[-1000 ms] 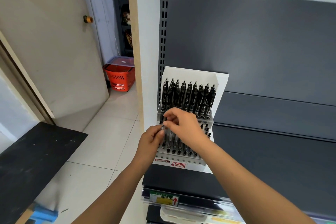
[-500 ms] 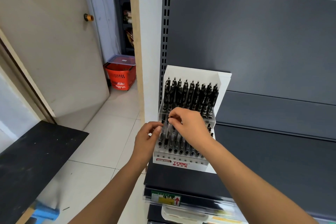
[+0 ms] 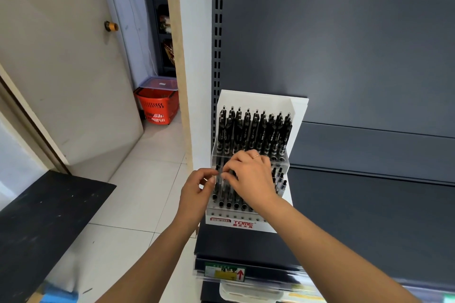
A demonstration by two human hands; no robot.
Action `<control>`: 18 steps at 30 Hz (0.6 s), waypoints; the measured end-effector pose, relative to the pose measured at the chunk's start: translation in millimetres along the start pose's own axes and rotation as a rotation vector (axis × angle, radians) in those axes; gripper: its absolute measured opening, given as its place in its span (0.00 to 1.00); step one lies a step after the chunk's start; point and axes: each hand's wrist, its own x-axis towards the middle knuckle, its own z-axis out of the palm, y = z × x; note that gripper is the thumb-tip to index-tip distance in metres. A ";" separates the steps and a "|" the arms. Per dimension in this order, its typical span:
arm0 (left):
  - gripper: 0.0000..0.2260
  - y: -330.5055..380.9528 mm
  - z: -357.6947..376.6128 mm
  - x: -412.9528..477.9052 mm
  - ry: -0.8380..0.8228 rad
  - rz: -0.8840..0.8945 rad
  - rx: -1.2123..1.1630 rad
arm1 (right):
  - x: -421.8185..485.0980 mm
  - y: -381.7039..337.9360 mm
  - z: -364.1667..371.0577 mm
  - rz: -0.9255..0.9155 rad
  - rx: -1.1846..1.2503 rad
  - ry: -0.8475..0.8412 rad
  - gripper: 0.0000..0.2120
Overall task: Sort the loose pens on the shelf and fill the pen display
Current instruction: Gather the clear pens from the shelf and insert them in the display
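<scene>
A white tiered pen display (image 3: 299, 110) marked TOME stands at the left end of the dark grey shelf (image 3: 357, 216). Its upper tier holds several black pens (image 3: 253, 130) upright; the lower tier holds more pens, partly hidden by my hands. My right hand (image 3: 251, 179) reaches over the lower tier and pinches the top of a pen (image 3: 217, 184) at the display's left side. My left hand (image 3: 197, 192) sits at the display's left edge, thumb and fingers curled beside that same pen.
A slotted upright and dark back panel (image 3: 344, 56) stand behind the display. A price tag strip (image 3: 225, 272) runs along the shelf's front edge. An orange basket (image 3: 157, 106) with a lidded box sits on the tiled floor by the door (image 3: 61, 69). A black board (image 3: 44, 224) lies lower left.
Both hands have shifted slightly up and left over the lower tier. My right hand's fingers have moved to the leftmost pens, and my left hand has closed in beside them.
</scene>
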 end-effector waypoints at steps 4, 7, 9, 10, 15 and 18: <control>0.08 4.4 1.0 1.1 0.006 0.038 0.070 | -0.7 -0.5 0.3 -0.031 -0.021 -0.008 0.10; 0.09 8.7 -0.4 4.4 0.026 0.143 0.180 | -3.1 5.7 -5.7 -0.027 0.019 0.000 0.11; 0.10 11.9 -0.8 10.2 0.015 0.248 0.302 | -6.2 17.3 -10.1 0.021 0.033 0.057 0.09; 0.13 13.7 -0.9 13.2 0.001 0.303 0.362 | -8.2 23.8 -10.6 0.044 0.030 0.103 0.08; 0.13 14.4 10.1 20.8 -0.075 0.456 0.561 | -23.2 44.6 -4.9 0.148 -0.001 0.212 0.12; 0.12 13.1 12.5 19.5 -0.088 0.416 0.509 | -27.4 47.4 -0.4 0.162 0.013 0.227 0.19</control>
